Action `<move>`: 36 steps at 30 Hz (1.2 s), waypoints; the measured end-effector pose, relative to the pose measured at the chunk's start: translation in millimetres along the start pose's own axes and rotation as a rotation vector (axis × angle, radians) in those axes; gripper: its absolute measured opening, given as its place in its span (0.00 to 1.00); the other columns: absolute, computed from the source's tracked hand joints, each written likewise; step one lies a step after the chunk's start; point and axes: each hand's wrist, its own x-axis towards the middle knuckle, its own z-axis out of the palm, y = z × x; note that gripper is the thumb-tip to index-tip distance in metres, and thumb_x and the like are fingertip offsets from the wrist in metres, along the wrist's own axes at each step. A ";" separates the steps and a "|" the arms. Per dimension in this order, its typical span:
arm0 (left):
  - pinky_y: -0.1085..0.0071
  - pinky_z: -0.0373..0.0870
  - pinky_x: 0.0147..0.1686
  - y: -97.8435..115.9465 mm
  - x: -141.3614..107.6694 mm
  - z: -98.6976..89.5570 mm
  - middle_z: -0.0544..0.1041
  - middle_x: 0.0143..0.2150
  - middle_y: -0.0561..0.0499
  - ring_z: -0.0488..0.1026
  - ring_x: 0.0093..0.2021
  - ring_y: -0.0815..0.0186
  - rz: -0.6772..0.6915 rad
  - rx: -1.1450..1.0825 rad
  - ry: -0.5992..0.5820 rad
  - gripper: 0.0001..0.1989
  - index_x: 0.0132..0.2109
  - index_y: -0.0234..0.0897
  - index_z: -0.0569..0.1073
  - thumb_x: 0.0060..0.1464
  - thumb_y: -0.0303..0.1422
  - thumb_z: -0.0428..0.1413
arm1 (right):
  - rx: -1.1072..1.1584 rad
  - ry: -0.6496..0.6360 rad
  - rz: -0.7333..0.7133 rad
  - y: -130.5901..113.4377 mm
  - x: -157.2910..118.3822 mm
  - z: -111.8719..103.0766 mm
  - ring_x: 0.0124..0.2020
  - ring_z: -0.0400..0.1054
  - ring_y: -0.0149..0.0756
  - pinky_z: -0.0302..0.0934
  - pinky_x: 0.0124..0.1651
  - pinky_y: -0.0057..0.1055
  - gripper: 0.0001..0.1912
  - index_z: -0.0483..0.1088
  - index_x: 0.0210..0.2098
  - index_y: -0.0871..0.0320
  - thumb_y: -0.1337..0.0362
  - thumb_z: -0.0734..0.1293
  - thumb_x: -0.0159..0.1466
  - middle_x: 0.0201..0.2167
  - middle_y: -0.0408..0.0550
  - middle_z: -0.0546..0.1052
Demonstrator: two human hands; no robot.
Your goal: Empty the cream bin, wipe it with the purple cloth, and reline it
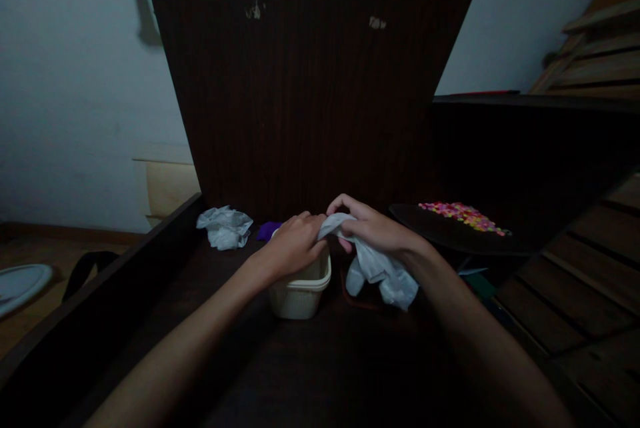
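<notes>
A whitish, crumpled plastic bag is stretched between both hands, its upper part twisted into a band and its loose part hanging to the right. My left hand grips one end of the band above a cream basket, hiding part of the basket's opening. My right hand holds the band nearer the hanging part, with fingers curled around it. Beside the basket, under the bag, shows part of a reddish-brown curved rim.
Another crumpled whitish bag lies at the left, near a purple item. Pink and yellow small pieces lie on a dark surface at the right. A tall dark panel stands behind, and a raised dark edge borders the left.
</notes>
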 end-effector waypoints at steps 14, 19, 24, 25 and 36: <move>0.64 0.66 0.38 18.2 -39.0 -10.0 0.69 0.36 0.50 0.66 0.38 0.59 -0.102 -0.180 0.664 0.10 0.37 0.39 0.65 0.53 0.36 0.58 | 0.647 -0.007 0.033 10.6 -2.2 23.5 0.25 0.74 0.30 0.66 0.30 0.24 0.17 0.78 0.45 0.60 0.61 0.77 0.58 0.26 0.46 0.83; 0.60 0.63 0.41 43.6 -50.6 -11.0 0.74 0.29 0.49 0.68 0.35 0.59 -0.157 -0.208 0.490 0.19 0.30 0.38 0.72 0.68 0.40 0.49 | 0.791 0.139 0.039 7.2 -4.2 45.8 0.39 0.79 0.35 0.71 0.44 0.29 0.16 0.79 0.44 0.59 0.64 0.77 0.56 0.40 0.49 0.85; 0.55 0.68 0.48 48.5 -40.7 -0.3 0.81 0.42 0.42 0.74 0.45 0.51 -0.252 -0.246 0.343 0.21 0.44 0.35 0.78 0.68 0.47 0.50 | 0.851 0.167 0.022 1.2 -4.4 58.0 0.50 0.78 0.38 0.68 0.56 0.34 0.14 0.79 0.44 0.58 0.66 0.74 0.58 0.46 0.50 0.85; 0.55 0.69 0.49 48.3 -39.0 1.7 0.81 0.44 0.41 0.75 0.46 0.51 -0.262 -0.292 0.314 0.20 0.47 0.34 0.78 0.66 0.47 0.52 | 0.858 0.171 0.015 0.4 -4.2 58.7 0.50 0.78 0.38 0.67 0.57 0.34 0.13 0.79 0.44 0.57 0.66 0.73 0.58 0.46 0.50 0.85; 0.69 0.70 0.34 52.1 -29.9 3.7 0.76 0.34 0.52 0.73 0.34 0.63 -0.364 -1.065 0.289 0.12 0.41 0.35 0.73 0.49 0.34 0.58 | 0.777 0.212 0.009 -1.4 1.7 54.9 0.39 0.76 0.35 0.68 0.47 0.30 0.07 0.78 0.30 0.58 0.68 0.75 0.50 0.35 0.45 0.83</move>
